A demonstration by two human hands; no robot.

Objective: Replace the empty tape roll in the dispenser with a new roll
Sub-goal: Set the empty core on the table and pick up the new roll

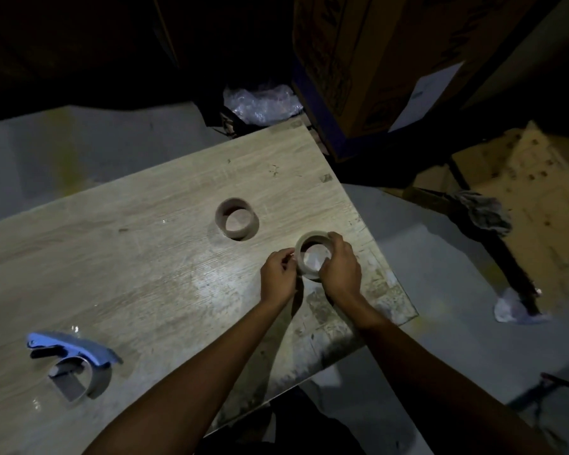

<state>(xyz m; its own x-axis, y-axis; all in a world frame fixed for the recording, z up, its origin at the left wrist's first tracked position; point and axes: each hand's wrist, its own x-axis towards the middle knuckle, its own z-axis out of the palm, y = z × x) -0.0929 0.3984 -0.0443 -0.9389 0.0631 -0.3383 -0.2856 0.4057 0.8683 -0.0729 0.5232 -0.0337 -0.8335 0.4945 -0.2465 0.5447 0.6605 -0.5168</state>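
Observation:
A new tape roll (306,249) is held just above the wooden table (138,257), near its right edge. My right hand (340,269) grips the roll's right side. At the roll's left side my left hand (278,277) pinches with thumb and fingers; whether it holds the tape's end I cannot tell. An empty brown cardboard core (236,219) stands on the table a little beyond and left of the roll. The blue tape dispenser (73,359) lies on its side near the table's front left, with no roll in it.
Large cardboard boxes (391,67) stand beyond the table's far right corner, with crumpled clear plastic (260,101) beside them. More cardboard (532,198), a rag (485,208) and a dark metal bar (496,254) lie on the grey floor at the right.

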